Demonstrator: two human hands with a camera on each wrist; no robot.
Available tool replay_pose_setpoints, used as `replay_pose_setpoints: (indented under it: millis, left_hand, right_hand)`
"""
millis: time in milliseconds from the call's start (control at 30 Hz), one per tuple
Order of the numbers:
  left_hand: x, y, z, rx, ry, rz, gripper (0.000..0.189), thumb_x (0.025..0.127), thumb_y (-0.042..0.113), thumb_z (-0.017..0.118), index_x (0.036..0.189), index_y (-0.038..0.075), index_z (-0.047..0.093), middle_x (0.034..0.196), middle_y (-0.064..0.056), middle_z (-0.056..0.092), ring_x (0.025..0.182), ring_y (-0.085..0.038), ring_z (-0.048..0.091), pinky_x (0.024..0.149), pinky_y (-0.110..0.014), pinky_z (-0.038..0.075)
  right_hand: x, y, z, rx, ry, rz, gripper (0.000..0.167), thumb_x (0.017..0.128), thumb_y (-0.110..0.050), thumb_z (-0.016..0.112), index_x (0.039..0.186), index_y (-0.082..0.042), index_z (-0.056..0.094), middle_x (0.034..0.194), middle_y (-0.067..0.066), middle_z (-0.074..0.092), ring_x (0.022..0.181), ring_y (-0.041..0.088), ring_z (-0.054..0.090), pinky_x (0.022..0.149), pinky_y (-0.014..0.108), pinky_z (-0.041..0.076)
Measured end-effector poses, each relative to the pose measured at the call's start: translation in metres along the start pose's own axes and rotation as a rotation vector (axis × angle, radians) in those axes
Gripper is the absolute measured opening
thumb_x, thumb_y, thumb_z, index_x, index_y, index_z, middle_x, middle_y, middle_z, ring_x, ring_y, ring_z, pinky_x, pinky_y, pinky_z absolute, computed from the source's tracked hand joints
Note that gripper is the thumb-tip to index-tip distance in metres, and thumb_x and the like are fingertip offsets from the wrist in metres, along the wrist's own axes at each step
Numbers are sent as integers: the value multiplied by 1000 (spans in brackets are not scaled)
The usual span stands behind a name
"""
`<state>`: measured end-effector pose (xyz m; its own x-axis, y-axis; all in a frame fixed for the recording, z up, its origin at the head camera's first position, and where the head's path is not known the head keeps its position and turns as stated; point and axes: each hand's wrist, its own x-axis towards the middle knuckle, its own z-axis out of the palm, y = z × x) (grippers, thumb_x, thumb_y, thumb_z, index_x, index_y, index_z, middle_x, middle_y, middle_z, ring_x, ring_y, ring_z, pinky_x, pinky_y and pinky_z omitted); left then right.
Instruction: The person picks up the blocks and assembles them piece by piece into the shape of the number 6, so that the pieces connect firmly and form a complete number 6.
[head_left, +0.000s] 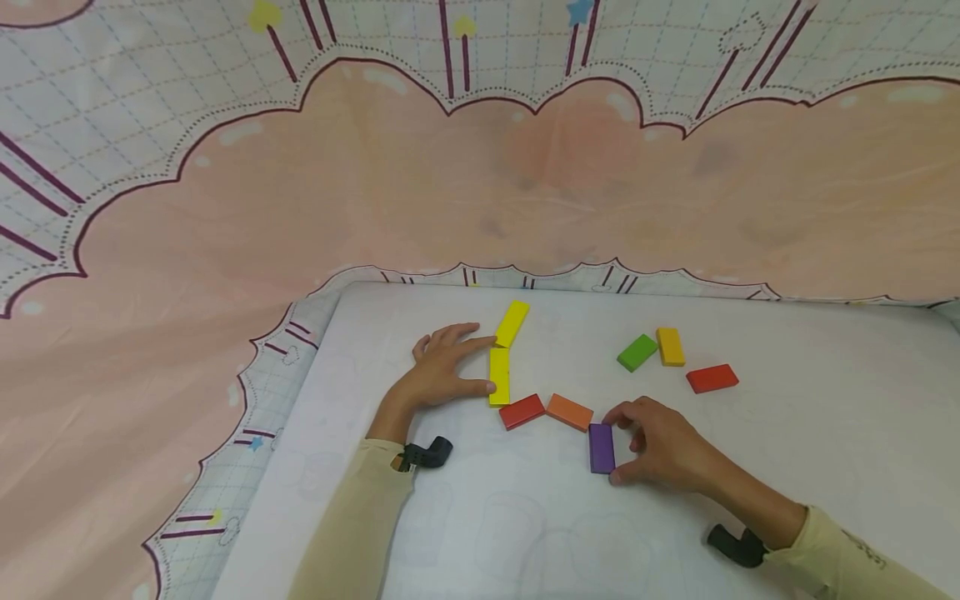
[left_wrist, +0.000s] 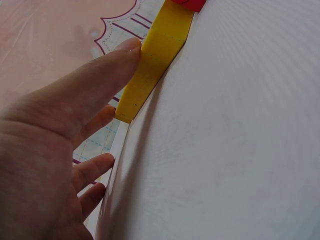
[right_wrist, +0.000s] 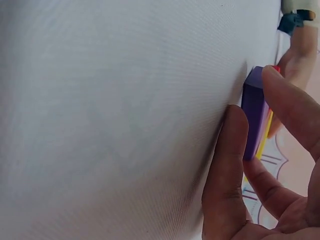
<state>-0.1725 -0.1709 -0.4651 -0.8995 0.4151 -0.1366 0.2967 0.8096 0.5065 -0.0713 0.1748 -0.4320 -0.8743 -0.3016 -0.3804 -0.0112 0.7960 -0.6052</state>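
Note:
In the head view my left hand (head_left: 444, 367) is spread beside two yellow blocks. Its thumb touches the lower yellow block (head_left: 498, 377); its index fingertip lies by the near end of the upper yellow block (head_left: 512, 324). My right hand (head_left: 660, 442) pinches a purple block (head_left: 602, 448) by its two ends, between thumb and a curled finger. The purple block (right_wrist: 254, 115) shows between those fingers in the right wrist view. A red block (head_left: 522, 412) and an orange block (head_left: 569, 412) lie between the yellow and purple ones, forming a bent line with them.
Apart from the line, at the right, lie a green block (head_left: 637, 352), a yellow-orange block (head_left: 671, 347) and another red block (head_left: 712, 378). All rest on a white tabletop (head_left: 465, 525). A patterned pink cloth (head_left: 487, 192) surrounds its back and left edges.

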Motion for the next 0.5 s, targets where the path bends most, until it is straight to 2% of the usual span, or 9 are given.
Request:
replay_pose_setpoints:
  millis: [500]
  left_hand:
    - [0,1,0,-3,-1,-11,77,83,54,78,152,37,49,167,-1,30,153,-33,21,119,-68,6]
  right_hand:
    - [0,-1,0,-5,-2,2,69,65,-32,97,123,-14,65,111,4,60,86,15,54,67,25,52]
